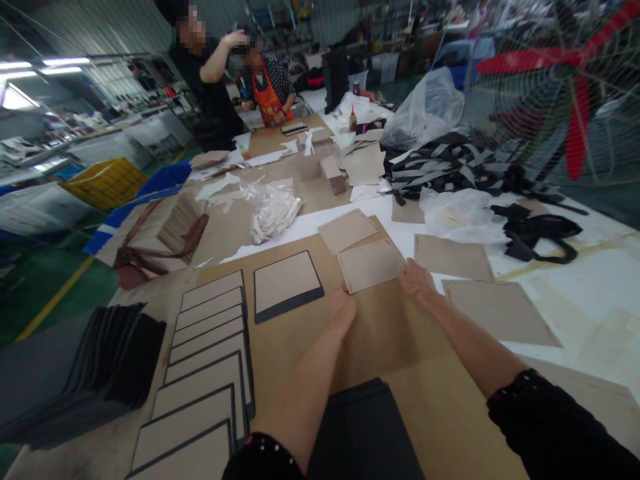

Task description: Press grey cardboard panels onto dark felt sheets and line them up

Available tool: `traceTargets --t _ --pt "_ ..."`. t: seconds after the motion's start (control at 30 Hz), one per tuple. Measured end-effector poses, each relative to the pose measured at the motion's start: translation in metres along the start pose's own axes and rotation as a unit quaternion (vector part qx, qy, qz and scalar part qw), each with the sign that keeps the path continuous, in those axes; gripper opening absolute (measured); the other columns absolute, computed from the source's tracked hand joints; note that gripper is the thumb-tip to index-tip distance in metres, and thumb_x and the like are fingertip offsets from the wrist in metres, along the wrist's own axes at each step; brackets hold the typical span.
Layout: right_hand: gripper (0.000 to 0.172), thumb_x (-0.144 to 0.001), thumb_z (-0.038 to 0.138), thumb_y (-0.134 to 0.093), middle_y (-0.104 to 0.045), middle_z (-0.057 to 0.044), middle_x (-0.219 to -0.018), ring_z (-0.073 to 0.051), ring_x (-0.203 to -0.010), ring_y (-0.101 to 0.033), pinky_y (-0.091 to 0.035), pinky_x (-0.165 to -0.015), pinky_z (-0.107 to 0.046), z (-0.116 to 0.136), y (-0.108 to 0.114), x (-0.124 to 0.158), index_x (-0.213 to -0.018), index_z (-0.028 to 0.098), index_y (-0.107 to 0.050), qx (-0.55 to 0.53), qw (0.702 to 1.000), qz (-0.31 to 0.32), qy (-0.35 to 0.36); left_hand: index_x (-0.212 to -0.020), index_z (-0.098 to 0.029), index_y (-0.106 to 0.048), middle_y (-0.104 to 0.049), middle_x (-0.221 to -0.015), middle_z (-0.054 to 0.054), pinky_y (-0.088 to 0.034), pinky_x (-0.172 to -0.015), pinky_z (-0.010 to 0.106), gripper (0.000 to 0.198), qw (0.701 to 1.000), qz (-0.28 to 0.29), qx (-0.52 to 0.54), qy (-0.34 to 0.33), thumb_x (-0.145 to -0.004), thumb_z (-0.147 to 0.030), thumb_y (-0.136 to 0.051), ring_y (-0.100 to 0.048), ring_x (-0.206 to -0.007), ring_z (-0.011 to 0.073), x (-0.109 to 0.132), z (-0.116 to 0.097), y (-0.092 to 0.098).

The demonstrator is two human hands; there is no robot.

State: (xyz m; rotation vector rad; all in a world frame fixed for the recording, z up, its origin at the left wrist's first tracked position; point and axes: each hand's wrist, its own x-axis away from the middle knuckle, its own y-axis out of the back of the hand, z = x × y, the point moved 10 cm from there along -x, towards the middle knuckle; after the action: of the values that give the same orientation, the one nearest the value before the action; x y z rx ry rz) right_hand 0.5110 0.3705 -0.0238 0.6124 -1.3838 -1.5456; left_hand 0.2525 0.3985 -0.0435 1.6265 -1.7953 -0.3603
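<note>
A beige rectangular board (373,265) is held at its two near corners over the brown work surface. My left hand (343,305) pinches its left corner, and my right hand (416,279) grips the right edge. Just behind it lies another beige board (347,231), partly overlapped. To the left rests a beige board with a black border (287,283). A fanned row of similar black-edged boards (207,360) runs toward me on the left. Below my forearms sits a stack of black sheets (367,433), partly covered by my left arm.
More beige boards (503,312) lie on the white tabletop at right. Black strips (450,167) and plastic bags (425,110) pile up behind, beside a red-bladed fan (575,60). A black stack (75,373) stands left, near a tied board bundle (160,233). Two people (210,80) are at the far end.
</note>
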Motion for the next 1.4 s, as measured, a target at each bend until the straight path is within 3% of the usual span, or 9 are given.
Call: traceTargets --t 0.17,0.37,0.47,0.63,0.8,0.93,1.07,1.2,1.4 --pt "0.036 -0.098 0.025 -0.041 -0.061 -0.023 -0.126 -0.029 -0.117 -0.060 -0.046 -0.095 -0.034 0.003 -0.003 0.001 -0.129 0.009 -0.052 0.002 0.999 -0.023 0.028 -0.078 -0.018 -0.065 -0.072 -0.080 0.010 -0.051 -0.077 0.034 0.009 0.995 -0.025 0.088 0.042 -0.080 -0.020 -0.056 -0.067 -0.088 0.0237 -0.007 0.008 0.000" --pt "0.036 -0.098 0.026 -0.038 -0.063 -0.021 -0.121 -0.029 -0.113 -0.059 -0.044 -0.098 -0.037 0.005 0.004 0.006 -0.125 0.008 -0.055 0.000 0.996 -0.058 0.065 -0.057 -0.017 -0.057 -0.056 -0.051 0.000 -0.042 -0.052 0.026 0.025 0.969 -0.018 0.228 0.091 -0.069 -0.036 -0.067 -0.054 -0.050 0.0127 -0.015 0.013 -0.004" --pt "0.038 -0.096 0.024 -0.040 -0.054 -0.022 -0.134 -0.031 -0.129 -0.044 -0.036 -0.107 -0.041 0.002 0.019 0.024 -0.128 0.007 -0.053 0.000 0.991 -0.105 0.081 -0.054 -0.017 -0.054 -0.050 -0.046 -0.003 -0.036 -0.047 0.023 0.023 0.957 -0.014 0.273 0.097 -0.065 -0.033 -0.067 -0.045 -0.044 0.0088 -0.012 0.007 0.001" --pt "0.052 -0.083 0.021 -0.059 -0.047 -0.017 -0.136 -0.031 -0.119 -0.044 -0.039 -0.101 -0.043 0.044 0.034 0.092 -0.134 0.013 -0.050 0.009 0.959 -0.144 0.245 -0.053 -0.017 -0.052 -0.046 -0.045 -0.006 -0.028 -0.044 0.020 0.021 0.945 -0.007 0.316 0.080 -0.065 -0.026 -0.066 -0.041 -0.043 0.0060 0.022 -0.015 0.018" --pt "0.033 -0.091 0.012 -0.045 -0.055 -0.015 -0.111 -0.027 -0.100 -0.046 -0.042 -0.083 -0.036 0.073 0.049 0.124 -0.121 0.015 -0.058 0.059 0.942 -0.168 0.284 -0.059 -0.016 -0.056 -0.050 -0.051 -0.006 -0.030 -0.046 0.018 0.018 0.940 0.033 0.335 0.063 -0.072 -0.026 -0.066 -0.044 -0.046 0.0045 0.071 -0.051 0.027" --pt "0.029 -0.094 0.013 -0.041 -0.056 -0.011 -0.098 -0.025 -0.095 -0.047 -0.042 -0.082 -0.038 0.066 0.091 0.136 -0.110 0.018 -0.065 0.011 0.927 -0.243 0.287 -0.069 -0.016 -0.062 -0.055 -0.052 -0.003 -0.031 -0.044 0.019 0.034 0.959 0.031 0.282 -0.006 -0.084 -0.046 -0.059 -0.044 -0.043 0.0056 0.097 -0.070 0.070" --pt "0.019 -0.093 0.032 -0.056 -0.058 -0.006 -0.090 -0.022 -0.090 -0.053 -0.045 -0.080 -0.038 0.015 0.135 0.176 -0.101 0.020 -0.069 -0.231 0.899 -0.314 0.202 -0.069 -0.017 -0.062 -0.052 -0.052 -0.004 -0.035 -0.046 0.019 0.036 0.969 -0.094 0.210 -0.088 -0.083 -0.050 -0.063 -0.045 -0.045 0.0067 0.132 -0.040 0.140" --pt "0.029 -0.085 0.049 -0.065 -0.060 0.000 -0.075 -0.015 -0.067 -0.054 -0.046 -0.063 -0.030 -0.024 0.090 0.224 -0.083 0.021 -0.065 -0.538 0.818 -0.202 0.035 -0.103 -0.020 -0.066 -0.071 -0.096 0.004 -0.051 -0.075 0.026 0.033 0.952 -0.101 0.281 -0.070 -0.076 -0.037 -0.073 -0.064 -0.086 0.0139 0.176 0.020 0.141" --pt "0.032 -0.075 0.053 -0.072 -0.060 0.001 -0.066 -0.014 -0.059 -0.054 -0.049 -0.057 -0.030 0.011 -0.007 0.291 -0.069 0.024 -0.060 -0.671 0.736 -0.029 -0.084 -0.112 -0.023 -0.071 -0.072 -0.112 0.006 -0.053 -0.080 0.029 0.040 0.954 -0.046 0.292 0.058 -0.083 -0.050 -0.065 -0.065 -0.100 0.0188 0.232 0.075 0.107"
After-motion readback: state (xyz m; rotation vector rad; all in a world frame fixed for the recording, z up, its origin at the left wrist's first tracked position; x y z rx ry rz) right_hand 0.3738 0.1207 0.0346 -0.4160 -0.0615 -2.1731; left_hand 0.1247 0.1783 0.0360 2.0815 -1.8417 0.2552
